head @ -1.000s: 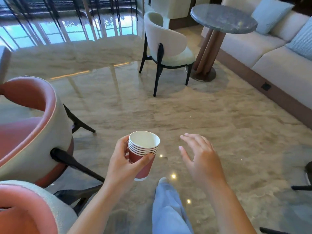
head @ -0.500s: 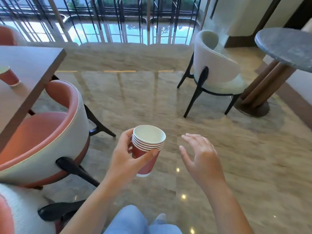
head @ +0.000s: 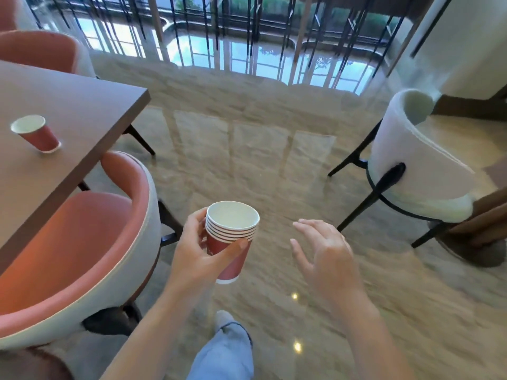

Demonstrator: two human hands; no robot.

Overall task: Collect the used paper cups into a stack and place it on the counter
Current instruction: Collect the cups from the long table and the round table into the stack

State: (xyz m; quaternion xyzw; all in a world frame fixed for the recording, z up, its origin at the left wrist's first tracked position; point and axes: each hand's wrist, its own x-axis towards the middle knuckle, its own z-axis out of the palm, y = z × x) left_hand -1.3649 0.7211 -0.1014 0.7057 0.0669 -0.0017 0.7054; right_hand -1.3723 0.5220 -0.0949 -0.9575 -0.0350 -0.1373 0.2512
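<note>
Paper cups nested in a red stack (head: 231, 239) sit upright in the left hand (head: 197, 256), thumb across the front and fingers curled round the far side, held above the marble floor (head: 247, 160). One more red cup (head: 37, 133) stands on the brown table (head: 76, 113) at left, perhaps empty. The right hand (head: 326, 259) hangs beside the stack, fingers loosely spread, holding nothing.

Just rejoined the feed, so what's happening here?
A person holds a stack of red paper cups in the left hand, fingers and thumb wrapped round it, above the marble floor. The right hand is free, fingers relaxed. One more red cup sits on the brown table at the left, not yet collected. No counter is in view.
</note>
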